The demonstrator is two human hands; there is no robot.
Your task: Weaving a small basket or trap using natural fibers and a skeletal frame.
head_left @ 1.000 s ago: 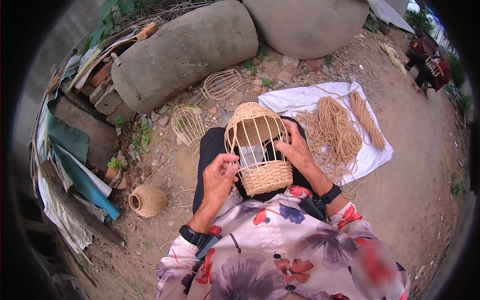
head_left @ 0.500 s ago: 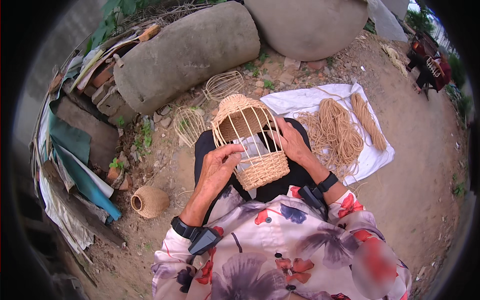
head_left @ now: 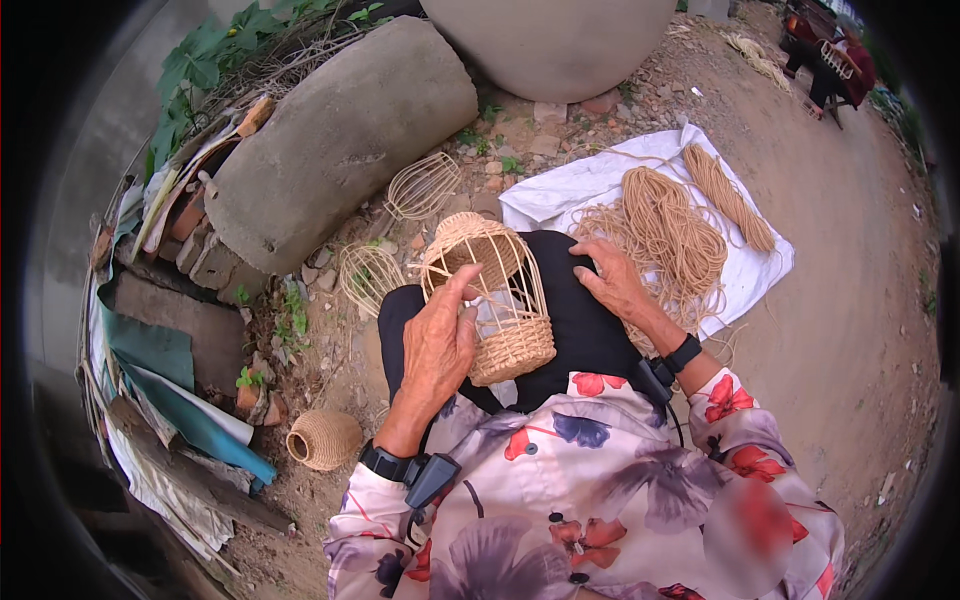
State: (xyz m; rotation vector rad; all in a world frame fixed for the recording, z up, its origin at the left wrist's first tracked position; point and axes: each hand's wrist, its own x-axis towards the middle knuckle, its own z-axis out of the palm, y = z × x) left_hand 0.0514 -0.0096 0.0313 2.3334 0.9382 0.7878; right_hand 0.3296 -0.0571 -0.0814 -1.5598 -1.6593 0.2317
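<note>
A half-woven wicker basket (head_left: 513, 352) rests on my lap, tilted. Its solid base and domed top are joined by bare upright ribs, leaving the middle open. At its left side, my left hand (head_left: 436, 338) grips the ribs, index finger reaching upward and thumb apart; its other fingertips are partly hidden. Over my right knee, clear of the basket, my right hand (head_left: 612, 284) is open with loosely bent fingers and nothing visible in it. The coiled twisted cord (head_left: 675, 245) lies just beyond that hand.
A white sheet (head_left: 550, 190) carries the cord and a tied bundle (head_left: 728, 197). Two bare rib frames (head_left: 424, 186) (head_left: 368, 278) lie near a concrete cylinder (head_left: 340, 150). A small woven pot (head_left: 328, 438) sits on the dirt at left. Another person (head_left: 840, 70) sits far right.
My right hand has left the basket's ribs and moved right, over my knee. My left hand has turned more upright beside the basket. The whole view has shifted slightly.
</note>
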